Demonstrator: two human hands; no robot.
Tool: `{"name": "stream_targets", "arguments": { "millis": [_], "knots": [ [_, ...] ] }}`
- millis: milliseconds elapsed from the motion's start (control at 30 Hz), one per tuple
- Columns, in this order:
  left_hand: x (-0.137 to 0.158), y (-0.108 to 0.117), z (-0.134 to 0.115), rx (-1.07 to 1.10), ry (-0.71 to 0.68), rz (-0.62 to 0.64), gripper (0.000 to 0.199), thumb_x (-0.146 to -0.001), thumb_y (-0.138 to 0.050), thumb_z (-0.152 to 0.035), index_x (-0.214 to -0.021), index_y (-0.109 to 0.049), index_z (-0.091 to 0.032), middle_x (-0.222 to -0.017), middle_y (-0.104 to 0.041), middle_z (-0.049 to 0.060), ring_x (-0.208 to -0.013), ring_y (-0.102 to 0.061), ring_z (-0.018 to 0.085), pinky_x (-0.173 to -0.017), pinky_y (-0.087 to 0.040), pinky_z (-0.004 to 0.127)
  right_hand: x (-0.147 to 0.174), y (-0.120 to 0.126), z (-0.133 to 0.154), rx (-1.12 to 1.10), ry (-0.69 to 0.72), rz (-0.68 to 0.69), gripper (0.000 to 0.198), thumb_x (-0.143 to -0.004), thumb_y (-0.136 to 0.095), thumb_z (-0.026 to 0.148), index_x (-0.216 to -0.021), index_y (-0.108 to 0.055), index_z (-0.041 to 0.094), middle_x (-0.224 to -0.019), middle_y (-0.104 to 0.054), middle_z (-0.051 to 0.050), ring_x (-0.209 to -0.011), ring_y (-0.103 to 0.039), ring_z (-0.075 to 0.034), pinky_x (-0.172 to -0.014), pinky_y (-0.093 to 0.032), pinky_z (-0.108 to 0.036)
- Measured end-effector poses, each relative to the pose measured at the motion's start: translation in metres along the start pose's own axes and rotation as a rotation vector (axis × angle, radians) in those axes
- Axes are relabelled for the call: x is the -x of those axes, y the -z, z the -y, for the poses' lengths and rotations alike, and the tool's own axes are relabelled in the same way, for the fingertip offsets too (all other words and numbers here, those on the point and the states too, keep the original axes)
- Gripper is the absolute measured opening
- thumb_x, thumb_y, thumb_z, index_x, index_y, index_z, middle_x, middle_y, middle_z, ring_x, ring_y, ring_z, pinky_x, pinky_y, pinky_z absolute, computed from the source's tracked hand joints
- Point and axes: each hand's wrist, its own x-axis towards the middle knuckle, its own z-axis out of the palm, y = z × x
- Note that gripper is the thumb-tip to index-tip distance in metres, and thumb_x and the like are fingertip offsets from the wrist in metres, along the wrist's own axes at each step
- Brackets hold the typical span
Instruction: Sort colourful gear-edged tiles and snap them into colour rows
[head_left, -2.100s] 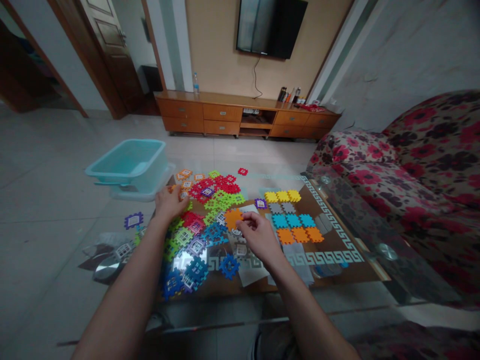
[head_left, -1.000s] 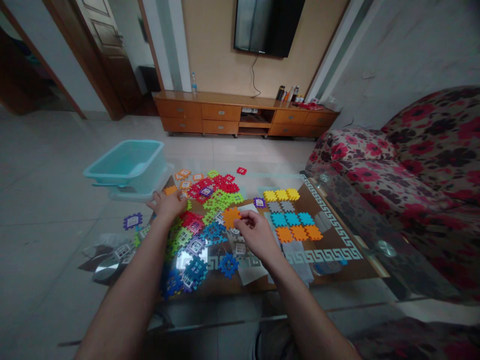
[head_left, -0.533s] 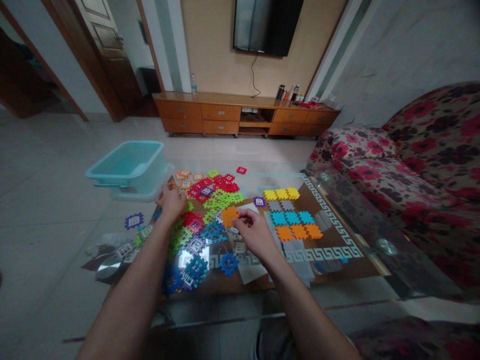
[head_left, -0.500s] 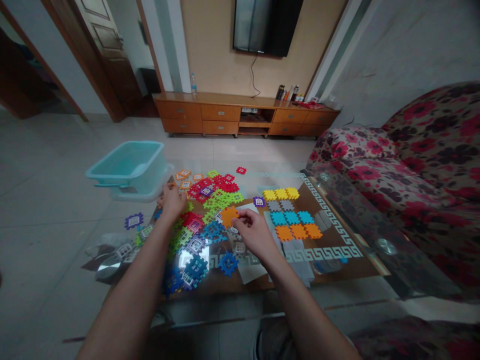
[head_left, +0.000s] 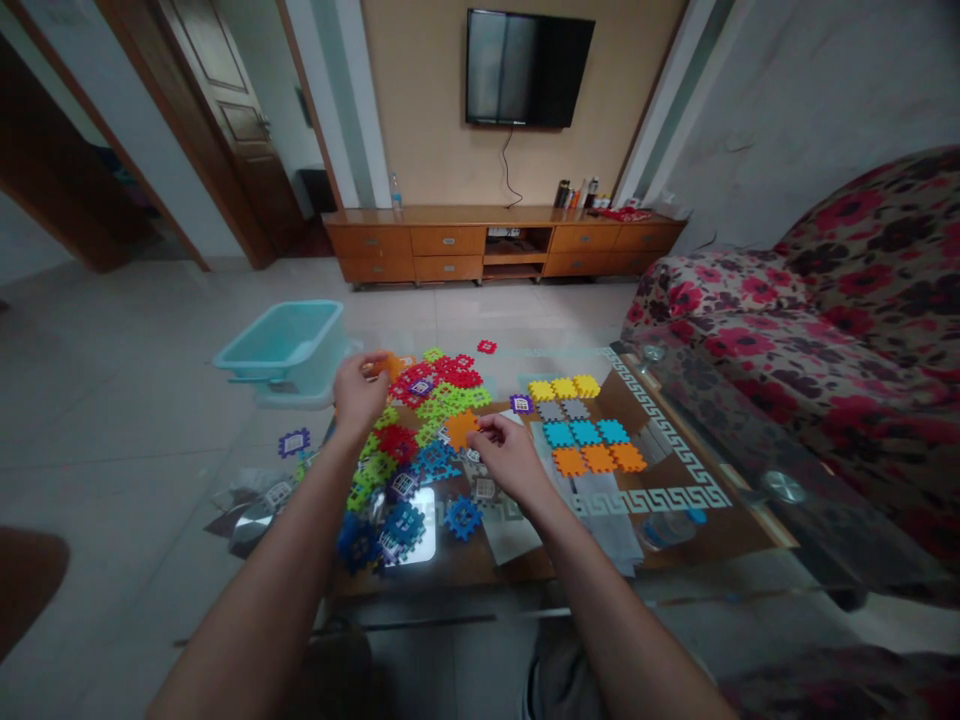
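My right hand [head_left: 504, 448] pinches an orange interlocking tile [head_left: 460, 430] by its right edge, over the middle of the glass table. Further left, my left hand [head_left: 361, 388] is closed on another orange interlocking tile [head_left: 391, 366], partly covered by the fingers. Between and below the hands spreads a loose pile of notched plastic tiles: red ones [head_left: 457, 370], lime green ones [head_left: 442, 402] and blue ones [head_left: 463, 518]. To the right lie rows of sorted tiles: yellow [head_left: 562, 388], grey [head_left: 550, 411], turquoise [head_left: 583, 432] and orange [head_left: 598, 459].
A turquoise plastic tub [head_left: 285, 345] stands at the table's far left. Purple window-frame tiles [head_left: 294, 442] lie near it. Papers [head_left: 604, 515] and a bottle [head_left: 673, 530] show at or under the glass, front right. A flowered sofa [head_left: 750, 290] borders the right side.
My left hand has moved right and up from the pile's left edge, and an orange tile now shows in its fingers. My right hand keeps its orange tile almost in place. The view tilted slightly.
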Motion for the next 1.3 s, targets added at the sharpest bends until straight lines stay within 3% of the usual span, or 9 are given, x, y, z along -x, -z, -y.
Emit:
{"name": "stream_targets", "arguments": {
  "millis": [167, 233, 367, 600, 733, 1033, 1200, 1300],
  "knots": [
    [0.033, 0.007, -0.036, 0.25, 0.051, 0.093, 0.059, -0.064, -0.072, -0.015, -0.122, -0.061, -0.015, -0.099, -0.065, 0.006, -0.073, -0.06, 0.012, -0.068, -0.053, 0.026, 0.002, 0.001, -0.002, -0.076, 0.018, -0.011, 0.023, -0.07, -0.064, 0.037, -0.082, -0.067, 0.018, -0.075, -0.066, -0.002, -0.068, -0.057, -0.017, -0.066, -0.044, -0.03],
    [0.051, 0.01, -0.047, 0.269, 0.052, 0.164, 0.056, -0.062, -0.073, -0.014, -0.118, -0.064, -0.015, -0.094, -0.064, 0.005, -0.073, -0.06, 0.012, -0.068, -0.053, 0.026, 0.002, 0.002, -0.002, -0.121, 0.013, -0.008, 0.024, -0.07, -0.065, 0.039, -0.08, -0.067, 0.018, -0.073, -0.065, -0.002, -0.067, -0.057, -0.017, -0.065, -0.043, -0.031],
    [0.085, 0.016, -0.06, 0.419, 0.207, 0.361, 0.035, -0.066, -0.072, -0.021, -0.1, -0.069, -0.013, -0.088, -0.068, 0.006, -0.076, -0.065, 0.016, -0.071, -0.055, 0.029, 0.004, 0.004, 0.002, -0.199, -0.075, -0.011, 0.028, -0.071, -0.065, 0.044, -0.079, -0.069, 0.018, -0.068, -0.062, 0.0, -0.061, -0.053, -0.015, -0.059, -0.04, -0.029],
    [0.124, 0.021, -0.062, 0.642, 0.421, 0.439, 0.026, -0.072, -0.073, -0.024, -0.096, -0.069, -0.015, -0.097, -0.071, 0.006, -0.084, -0.068, 0.017, -0.079, -0.059, 0.034, 0.015, 0.011, 0.016, -0.472, -0.271, 0.078, 0.035, -0.066, -0.076, 0.047, -0.086, -0.068, 0.019, -0.074, -0.063, 0.001, -0.061, -0.054, -0.013, -0.051, -0.036, -0.024],
    [0.134, 0.024, -0.064, 0.725, 0.502, 0.49, 0.022, -0.078, -0.07, -0.023, -0.099, -0.07, -0.017, -0.099, -0.072, 0.007, -0.084, -0.069, 0.016, -0.08, -0.06, 0.034, 0.015, 0.015, 0.014, -0.513, -0.284, 0.161, 0.041, -0.065, -0.08, 0.049, -0.091, -0.071, 0.019, -0.076, -0.064, 0.0, -0.06, -0.052, -0.011, -0.052, -0.034, -0.023],
    [0.131, 0.038, -0.071, 0.87, 0.665, 0.526, 0.021, -0.081, -0.065, -0.013, -0.101, -0.07, -0.013, -0.106, -0.072, 0.013, -0.089, -0.07, 0.018, -0.077, -0.061, 0.033, 0.016, 0.012, 0.006, -0.332, -0.228, 0.229, 0.045, -0.071, -0.078, 0.053, -0.103, -0.073, 0.021, -0.072, -0.062, 0.001, -0.06, -0.049, -0.011, -0.054, -0.034, -0.025],
    [0.135, 0.05, -0.063, 0.896, 0.649, 0.583, 0.026, -0.082, -0.069, -0.019, -0.108, -0.07, -0.016, -0.113, -0.071, 0.014, -0.1, -0.069, 0.022, -0.081, -0.06, 0.034, 0.018, 0.005, 0.007, -0.247, -0.237, 0.197, 0.044, -0.071, -0.079, 0.051, -0.103, -0.072, 0.022, -0.077, -0.066, -0.001, -0.062, -0.051, -0.012, -0.057, -0.038, -0.027],
    [0.139, 0.056, -0.061, 0.844, 0.513, 0.663, 0.046, -0.077, -0.077, -0.024, -0.121, -0.066, -0.019, -0.125, -0.067, 0.013, -0.107, -0.067, 0.024, -0.094, -0.055, 0.04, 0.02, 0.001, 0.008, -0.261, -0.269, 0.195, 0.044, -0.069, -0.081, 0.05, -0.101, -0.07, 0.022, -0.081, -0.068, -0.002, -0.065, -0.054, -0.013, -0.058, -0.038, -0.026]
  ]
}}
